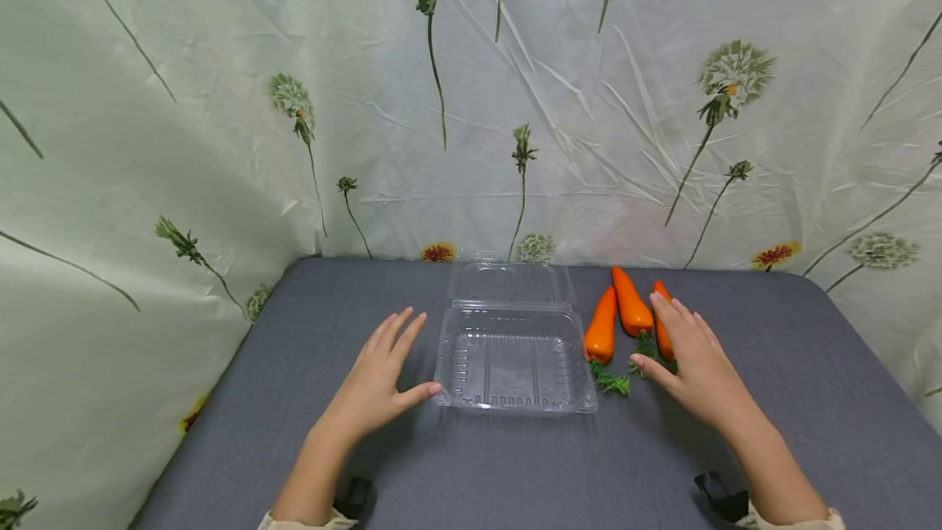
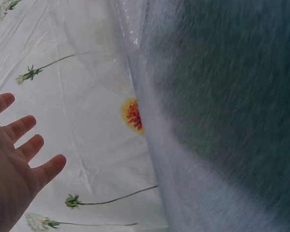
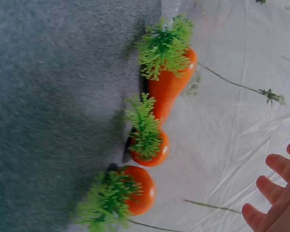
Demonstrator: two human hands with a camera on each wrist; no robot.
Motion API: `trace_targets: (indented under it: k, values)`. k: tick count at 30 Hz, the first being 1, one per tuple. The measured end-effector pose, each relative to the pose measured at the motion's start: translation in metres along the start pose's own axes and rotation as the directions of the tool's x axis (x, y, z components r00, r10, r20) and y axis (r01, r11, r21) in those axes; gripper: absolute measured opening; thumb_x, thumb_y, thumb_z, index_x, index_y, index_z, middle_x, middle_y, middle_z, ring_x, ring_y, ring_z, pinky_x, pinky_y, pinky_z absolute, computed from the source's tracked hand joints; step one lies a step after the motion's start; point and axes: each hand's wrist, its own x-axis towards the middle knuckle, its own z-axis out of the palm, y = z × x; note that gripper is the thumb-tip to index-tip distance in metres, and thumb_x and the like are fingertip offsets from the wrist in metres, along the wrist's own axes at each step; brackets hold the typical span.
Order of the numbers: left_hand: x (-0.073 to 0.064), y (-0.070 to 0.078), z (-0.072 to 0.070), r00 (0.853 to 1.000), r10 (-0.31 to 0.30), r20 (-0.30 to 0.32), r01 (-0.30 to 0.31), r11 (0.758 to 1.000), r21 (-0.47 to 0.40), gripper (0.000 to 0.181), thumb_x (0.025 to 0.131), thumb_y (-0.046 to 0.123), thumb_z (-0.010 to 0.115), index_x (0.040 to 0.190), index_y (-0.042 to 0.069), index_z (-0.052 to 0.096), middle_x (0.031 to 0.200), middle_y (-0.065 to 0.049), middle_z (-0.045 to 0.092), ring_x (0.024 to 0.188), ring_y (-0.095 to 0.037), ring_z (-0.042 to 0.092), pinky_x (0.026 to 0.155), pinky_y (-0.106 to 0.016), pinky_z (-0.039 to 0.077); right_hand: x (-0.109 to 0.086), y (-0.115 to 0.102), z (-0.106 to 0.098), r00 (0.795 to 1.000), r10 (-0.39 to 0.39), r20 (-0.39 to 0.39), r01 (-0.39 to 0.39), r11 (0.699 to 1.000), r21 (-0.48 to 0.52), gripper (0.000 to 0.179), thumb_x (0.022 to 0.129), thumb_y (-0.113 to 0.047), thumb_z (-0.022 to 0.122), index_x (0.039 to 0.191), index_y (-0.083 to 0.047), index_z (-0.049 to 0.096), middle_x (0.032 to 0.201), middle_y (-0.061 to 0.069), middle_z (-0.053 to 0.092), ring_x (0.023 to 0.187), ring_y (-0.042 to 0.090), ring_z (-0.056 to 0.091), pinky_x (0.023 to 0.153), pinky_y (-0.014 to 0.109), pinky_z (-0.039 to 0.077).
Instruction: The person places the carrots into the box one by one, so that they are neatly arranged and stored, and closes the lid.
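Observation:
A clear plastic clamshell container (image 1: 515, 362) lies on the table with its lid (image 1: 511, 283) folded back toward the curtain. To its right are three orange carrots with green leafy tops: a left carrot (image 1: 601, 325), a middle carrot (image 1: 630, 303) and a right carrot (image 1: 664, 334). My left hand (image 1: 379, 379) is spread beside the container's left side, thumb tip at its front left corner in the head view, holding nothing. My right hand (image 1: 695, 362) hovers with fingers apart and overlaps part of the right carrot. The right wrist view shows the leafy tops (image 3: 145, 128) and the hand's fingertips (image 3: 268, 188).
The grey cloth-covered table (image 1: 515, 473) ends at the back against a white curtain (image 1: 471, 105) printed with dandelions. The curtain also hangs along the left side. A black strap (image 1: 356, 497) is at the left wrist, another (image 1: 721, 497) at the right.

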Motion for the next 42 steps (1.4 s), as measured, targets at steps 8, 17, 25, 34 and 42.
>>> trace_targets:
  k: [8, 17, 25, 34, 42]
  values:
    - [-0.004, 0.006, 0.013, 0.998, -0.057, 0.004, 0.057, 0.987, -0.153, 0.083, 0.077, 0.049, 0.064, 0.143, 0.020, 0.023, 0.145, -0.010, 0.022, 0.130, -0.033, 0.020, 0.091, -0.057, 0.029, -0.009, 0.007, 0.007, 0.995, 0.066, -0.070, -0.061, 0.996, 0.063, 0.076, 0.084, -0.029, 0.064, 0.142, -0.004, 0.021, 0.135, 0.028, 0.032, 0.120, 0.046, 0.028, 0.097, 0.055, 0.018]
    - [-0.009, 0.014, 0.031, 0.983, -0.163, 0.088, 0.183, 0.925, -0.332, 0.076, 0.082, 0.046, 0.060, 0.143, 0.018, 0.025, 0.146, -0.010, 0.019, 0.130, -0.034, 0.018, 0.091, -0.059, 0.026, -0.015, 0.016, 0.019, 0.985, 0.131, -0.114, -0.117, 0.986, 0.120, 0.073, 0.085, -0.024, 0.063, 0.142, -0.005, 0.021, 0.134, 0.028, 0.032, 0.117, 0.048, 0.031, 0.087, 0.061, 0.025]
    - [-0.010, 0.019, 0.041, 0.965, -0.221, 0.138, 0.258, 0.881, -0.397, 0.072, 0.083, 0.042, 0.060, 0.142, 0.016, 0.026, 0.144, -0.013, 0.022, 0.129, -0.033, 0.020, 0.092, -0.059, 0.026, -0.019, 0.020, 0.025, 0.971, 0.210, -0.110, -0.190, 0.966, 0.174, 0.069, 0.087, -0.024, 0.060, 0.141, -0.003, 0.023, 0.134, 0.030, 0.029, 0.118, 0.050, 0.027, 0.086, 0.064, 0.023]
    - [-0.012, 0.018, 0.048, 0.962, -0.229, 0.151, 0.273, 0.857, -0.437, 0.070, 0.084, 0.035, 0.062, 0.141, 0.012, 0.028, 0.141, -0.012, 0.028, 0.128, -0.030, 0.024, 0.096, -0.054, 0.024, -0.020, 0.025, 0.031, 0.955, 0.247, -0.164, -0.203, 0.948, 0.244, 0.063, 0.087, -0.021, 0.061, 0.137, 0.000, 0.028, 0.133, 0.029, 0.031, 0.118, 0.048, 0.028, 0.087, 0.063, 0.023]
    - [-0.014, 0.016, 0.055, 0.944, -0.253, 0.211, 0.329, 0.751, -0.572, 0.068, 0.086, 0.031, 0.060, 0.141, 0.014, 0.025, 0.141, -0.013, 0.026, 0.117, -0.038, 0.038, 0.089, -0.053, 0.034, -0.022, 0.035, 0.040, 0.929, 0.306, -0.207, -0.238, 0.924, 0.300, 0.060, 0.086, -0.018, 0.061, 0.135, 0.001, 0.032, 0.131, 0.029, 0.033, 0.116, 0.049, 0.032, 0.084, 0.063, 0.026]
